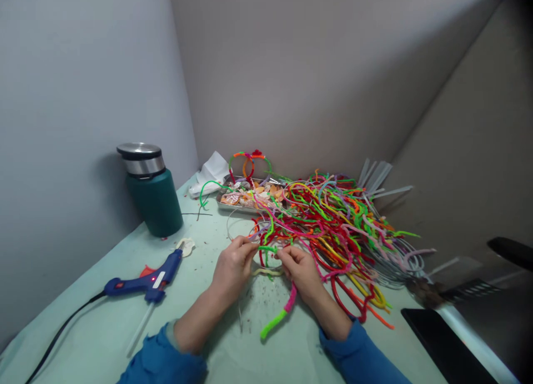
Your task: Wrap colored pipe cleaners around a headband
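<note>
My left hand (234,264) and my right hand (303,272) meet over the table, each pinching an end of a short stretch of green pipe cleaner (267,249). From beneath my right hand, a pink and lime-green wrapped strip (285,312) runs down toward the table; whether it joins the green piece is hidden. A pale cream strand (267,272) lies just below my fingers. Right behind my hands spreads a large tangled heap of coloured pipe cleaners (333,223), in red, pink, yellow, green and orange.
A blue glue gun (152,279) with a glue stick and cord lies at left, near a green bottle (154,201). Behind are a metal tray (239,208) of small pieces, finished-looking coloured rings (250,165) and white tissue (213,172). A black flat object (445,339) sits at right.
</note>
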A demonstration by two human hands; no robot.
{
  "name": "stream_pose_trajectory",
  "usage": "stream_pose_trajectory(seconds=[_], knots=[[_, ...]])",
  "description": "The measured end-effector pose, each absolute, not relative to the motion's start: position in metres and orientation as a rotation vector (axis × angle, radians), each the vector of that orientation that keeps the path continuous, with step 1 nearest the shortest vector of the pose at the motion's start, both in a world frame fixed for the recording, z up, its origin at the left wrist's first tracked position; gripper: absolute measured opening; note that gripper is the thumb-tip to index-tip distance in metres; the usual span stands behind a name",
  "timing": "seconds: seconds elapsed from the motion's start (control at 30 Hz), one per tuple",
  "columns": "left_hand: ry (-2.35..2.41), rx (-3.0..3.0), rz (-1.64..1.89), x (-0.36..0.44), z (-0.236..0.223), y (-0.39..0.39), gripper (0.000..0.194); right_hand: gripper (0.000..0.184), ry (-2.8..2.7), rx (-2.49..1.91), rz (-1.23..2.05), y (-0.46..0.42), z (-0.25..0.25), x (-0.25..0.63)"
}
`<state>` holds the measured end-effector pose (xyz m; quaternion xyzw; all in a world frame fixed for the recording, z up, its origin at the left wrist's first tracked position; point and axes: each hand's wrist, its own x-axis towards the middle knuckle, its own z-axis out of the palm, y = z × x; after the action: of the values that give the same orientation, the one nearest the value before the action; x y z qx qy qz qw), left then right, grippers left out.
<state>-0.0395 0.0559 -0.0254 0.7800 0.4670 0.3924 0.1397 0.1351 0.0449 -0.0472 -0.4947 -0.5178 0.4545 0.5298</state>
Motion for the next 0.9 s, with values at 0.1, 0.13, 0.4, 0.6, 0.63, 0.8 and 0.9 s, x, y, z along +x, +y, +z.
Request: stream_pose_trajectory(seconds=[0.1,0.13,0.4,0.6,0.63,0.8,0.9], knots=[[1.370,2.229,1.096,-0.040,-0.026,0.058,0.024,0.028,-1.245,-1.163,1.075,0.044,-0.047,0.135],[1.377,2.205,1.086,-0.040,-0.025,0.059,0.023,0.028,-1.246,-1.160,1.074,0.044,-0.047,0.135],[1.249,1.476,0.873,-0.039,-0.021,0.066,0.021,0.024,-1.280,-1.147,1.065,0.044,-0.048,0.136],[0.934,1.140,0.710,-0.042,-0.017,0.063,0.032,0.026,-1.288,-1.150,1.071,0.044,-0.045,0.136],[0.946,1.188,0.717,-0.043,-0.017,0.063,0.031,0.025,-1.274,-1.152,1.083,0.044,-0.046,0.136],[1.127,1.685,0.819,-0.043,-0.017,0.065,0.016,0.024,-1.198,-1.148,1.140,0.047,-0.050,0.138],[1.276,2.064,0.968,-0.043,-0.019,0.063,0.022,0.025,-1.192,-1.140,1.155,0.047,-0.051,0.138]])
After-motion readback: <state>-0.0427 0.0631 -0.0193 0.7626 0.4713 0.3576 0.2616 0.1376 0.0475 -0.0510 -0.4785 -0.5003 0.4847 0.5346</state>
